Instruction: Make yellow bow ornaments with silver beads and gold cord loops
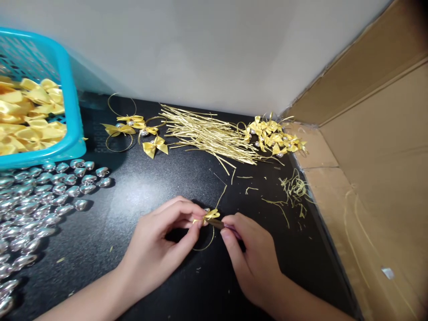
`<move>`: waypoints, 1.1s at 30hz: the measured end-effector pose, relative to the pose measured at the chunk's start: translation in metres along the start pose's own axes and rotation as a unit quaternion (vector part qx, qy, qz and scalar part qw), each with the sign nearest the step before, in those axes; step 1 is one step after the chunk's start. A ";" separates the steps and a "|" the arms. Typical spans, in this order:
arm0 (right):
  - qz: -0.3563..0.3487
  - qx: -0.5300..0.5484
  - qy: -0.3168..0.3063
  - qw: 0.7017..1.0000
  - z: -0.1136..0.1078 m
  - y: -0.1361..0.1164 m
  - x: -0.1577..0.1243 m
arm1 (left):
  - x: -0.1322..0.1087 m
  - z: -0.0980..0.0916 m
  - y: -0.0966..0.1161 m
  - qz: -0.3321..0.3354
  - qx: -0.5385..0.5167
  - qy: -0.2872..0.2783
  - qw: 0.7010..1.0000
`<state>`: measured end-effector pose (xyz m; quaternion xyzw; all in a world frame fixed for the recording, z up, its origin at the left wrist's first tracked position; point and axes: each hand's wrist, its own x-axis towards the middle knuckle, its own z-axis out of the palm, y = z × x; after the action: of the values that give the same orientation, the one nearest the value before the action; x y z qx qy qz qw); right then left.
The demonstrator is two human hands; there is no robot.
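My left hand [167, 232] pinches a small yellow ribbon bow [211, 214] between thumb and fingertips. A silvery bead shows just behind the bow, mostly hidden. From it a thin gold cord loop [212, 240] hangs toward me, and a loose gold cord end [222, 196] sticks up and away. My right hand [252, 254] is closed around a small purple-handled tool with a flat metal blade [218, 224]. The blade's tip meets the bow right beside my left fingertips. Whether its jaws are apart is too small to tell.
A turquoise basket [72, 111] of yellow bows stands at left, above many silver heart-shaped beads [43, 196]. Gold cords [210, 133] lie at the back between bows with loops [133, 129] and a bow pile [272, 136]. Thread scraps [296, 187] lie near the cardboard [377, 142] on the right.
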<state>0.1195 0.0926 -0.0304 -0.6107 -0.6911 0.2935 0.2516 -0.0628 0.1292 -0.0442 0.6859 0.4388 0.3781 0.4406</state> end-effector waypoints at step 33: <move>-0.270 -0.016 0.154 0.950 -0.024 -0.008 0.021 | 0.004 -0.015 0.045 -0.116 -0.173 0.055 0.977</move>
<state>0.1279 0.1154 -0.0085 -0.4428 -0.7877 0.1057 0.4151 -0.0628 0.1268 0.0034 0.5222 0.4670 0.4311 0.5686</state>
